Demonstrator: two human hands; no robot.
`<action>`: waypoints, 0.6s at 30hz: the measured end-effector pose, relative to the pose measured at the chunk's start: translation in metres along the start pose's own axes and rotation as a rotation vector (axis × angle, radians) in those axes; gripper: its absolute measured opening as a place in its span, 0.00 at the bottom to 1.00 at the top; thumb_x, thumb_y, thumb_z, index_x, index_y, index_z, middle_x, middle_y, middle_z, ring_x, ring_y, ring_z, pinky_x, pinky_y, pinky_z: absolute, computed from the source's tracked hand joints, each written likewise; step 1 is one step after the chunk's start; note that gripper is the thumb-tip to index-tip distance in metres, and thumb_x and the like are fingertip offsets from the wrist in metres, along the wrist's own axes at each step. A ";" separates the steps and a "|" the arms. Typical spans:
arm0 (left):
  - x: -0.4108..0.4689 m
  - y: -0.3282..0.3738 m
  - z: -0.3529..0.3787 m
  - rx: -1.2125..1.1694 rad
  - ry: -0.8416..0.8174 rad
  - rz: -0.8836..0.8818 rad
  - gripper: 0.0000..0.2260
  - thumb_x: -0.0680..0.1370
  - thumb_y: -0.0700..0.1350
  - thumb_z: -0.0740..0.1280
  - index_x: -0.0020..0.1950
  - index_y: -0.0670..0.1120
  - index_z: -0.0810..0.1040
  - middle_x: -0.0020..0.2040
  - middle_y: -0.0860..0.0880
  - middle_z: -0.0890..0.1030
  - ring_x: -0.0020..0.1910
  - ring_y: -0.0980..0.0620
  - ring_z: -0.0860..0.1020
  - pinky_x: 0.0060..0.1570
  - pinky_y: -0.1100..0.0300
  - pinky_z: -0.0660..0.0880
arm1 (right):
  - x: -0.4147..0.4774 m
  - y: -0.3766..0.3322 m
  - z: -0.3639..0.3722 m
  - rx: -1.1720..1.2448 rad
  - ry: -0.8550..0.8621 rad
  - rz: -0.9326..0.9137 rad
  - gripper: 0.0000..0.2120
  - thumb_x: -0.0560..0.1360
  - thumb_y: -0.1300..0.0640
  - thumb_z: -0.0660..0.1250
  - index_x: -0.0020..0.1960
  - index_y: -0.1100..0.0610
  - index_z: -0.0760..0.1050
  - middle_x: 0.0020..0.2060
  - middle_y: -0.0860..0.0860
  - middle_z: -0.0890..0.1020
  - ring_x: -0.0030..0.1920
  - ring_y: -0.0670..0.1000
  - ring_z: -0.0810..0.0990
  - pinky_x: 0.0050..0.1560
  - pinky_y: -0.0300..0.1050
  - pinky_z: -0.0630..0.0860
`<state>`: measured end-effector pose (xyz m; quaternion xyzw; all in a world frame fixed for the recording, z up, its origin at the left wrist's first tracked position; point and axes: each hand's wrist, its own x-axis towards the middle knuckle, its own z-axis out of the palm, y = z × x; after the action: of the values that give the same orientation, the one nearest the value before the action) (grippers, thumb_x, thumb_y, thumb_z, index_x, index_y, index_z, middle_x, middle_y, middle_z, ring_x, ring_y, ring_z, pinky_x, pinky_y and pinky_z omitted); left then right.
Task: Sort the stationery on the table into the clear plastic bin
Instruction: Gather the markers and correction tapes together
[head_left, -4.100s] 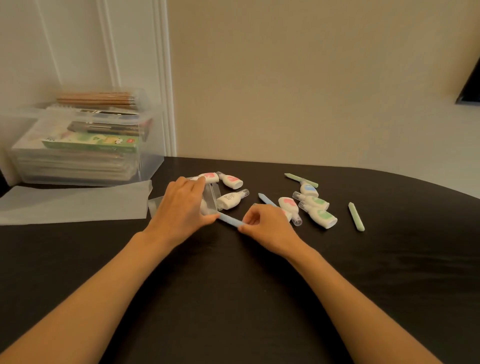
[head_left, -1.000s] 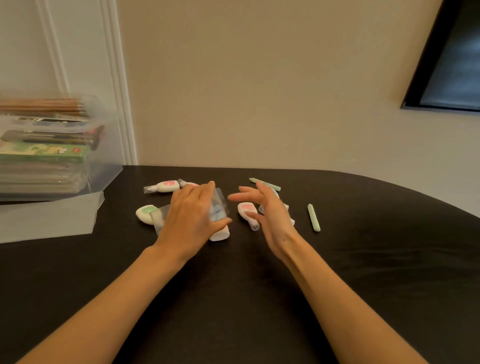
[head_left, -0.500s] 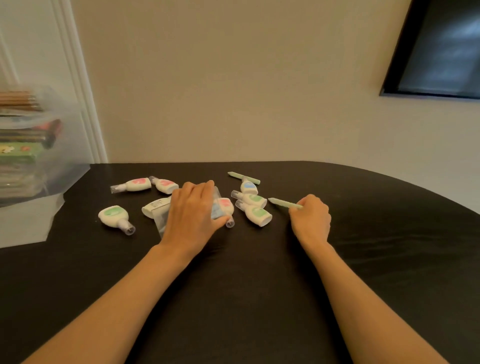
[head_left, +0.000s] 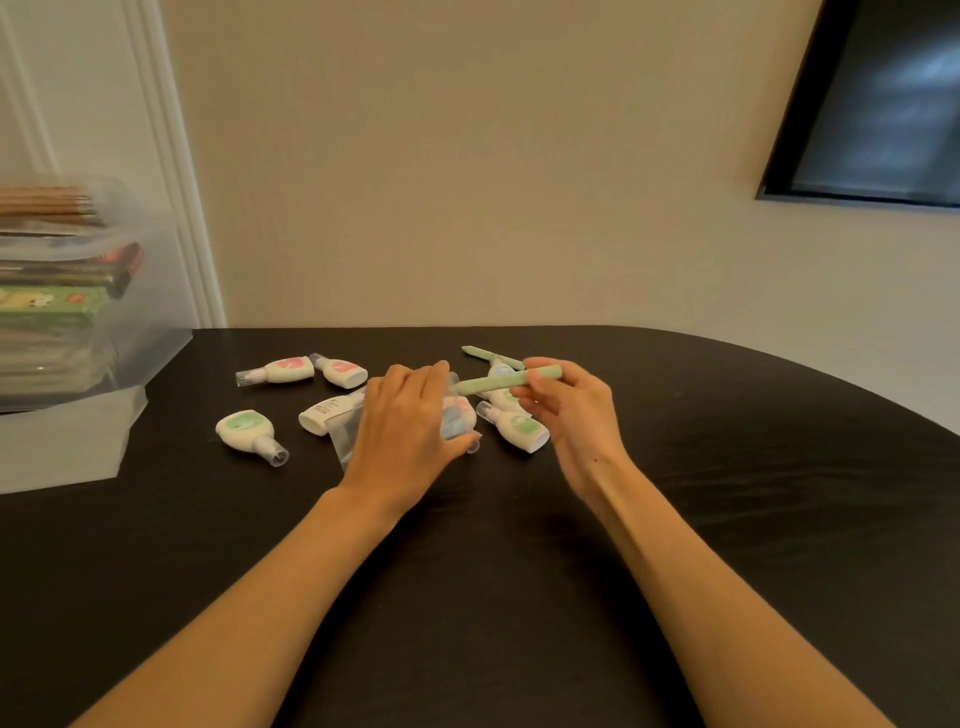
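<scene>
My right hand (head_left: 569, 410) pinches a pale green stick (head_left: 498, 381) lifted off the black table (head_left: 519, 571), its tip pointing left toward my left hand (head_left: 405, 426). That hand holds a small clear plastic sleeve (head_left: 347, 436) with something blue inside. Several white correction-tape dispensers lie around: a green-labelled one (head_left: 247, 428) at the left, two pink-labelled ones (head_left: 283, 370) (head_left: 343, 372) behind, another green one (head_left: 519, 428) under my right hand. A second green stick (head_left: 480, 353) lies at the back. The clear plastic bin (head_left: 156, 291) stands at the far left, packed with stationery.
A translucent sheet (head_left: 62, 441) lies flat in front of the bin. The table's curved far edge meets a beige wall. A dark screen (head_left: 883, 98) hangs at the upper right. White door trim (head_left: 171, 156) rises behind the bin.
My right hand picked the green stick up from the table at the right and carried it left toward the sleeve. My left hand kept holding the sleeve.
</scene>
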<state>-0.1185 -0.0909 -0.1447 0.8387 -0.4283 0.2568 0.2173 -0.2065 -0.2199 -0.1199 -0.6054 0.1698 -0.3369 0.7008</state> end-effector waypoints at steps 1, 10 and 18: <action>0.000 -0.001 0.001 0.001 0.022 0.036 0.33 0.61 0.51 0.80 0.60 0.36 0.76 0.50 0.40 0.81 0.49 0.40 0.79 0.47 0.49 0.74 | -0.001 0.000 0.002 0.001 -0.010 0.000 0.07 0.77 0.66 0.61 0.49 0.58 0.77 0.44 0.54 0.82 0.38 0.45 0.81 0.41 0.35 0.78; 0.005 0.003 0.000 -0.030 0.081 0.123 0.34 0.55 0.50 0.82 0.54 0.35 0.78 0.44 0.41 0.82 0.41 0.42 0.80 0.38 0.52 0.76 | -0.005 0.007 0.015 -0.131 -0.041 0.028 0.02 0.75 0.62 0.66 0.45 0.59 0.78 0.40 0.53 0.82 0.40 0.47 0.81 0.46 0.40 0.78; 0.030 -0.019 0.006 -0.049 0.096 -0.008 0.33 0.66 0.51 0.77 0.65 0.36 0.72 0.55 0.40 0.80 0.55 0.41 0.75 0.52 0.50 0.70 | 0.023 0.009 0.034 -0.123 -0.220 0.120 0.21 0.79 0.57 0.50 0.56 0.65 0.78 0.53 0.53 0.82 0.55 0.48 0.73 0.55 0.44 0.69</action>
<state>-0.0862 -0.1024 -0.1332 0.8214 -0.4203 0.2855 0.2591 -0.1659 -0.2103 -0.1175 -0.6692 0.1481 -0.2146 0.6958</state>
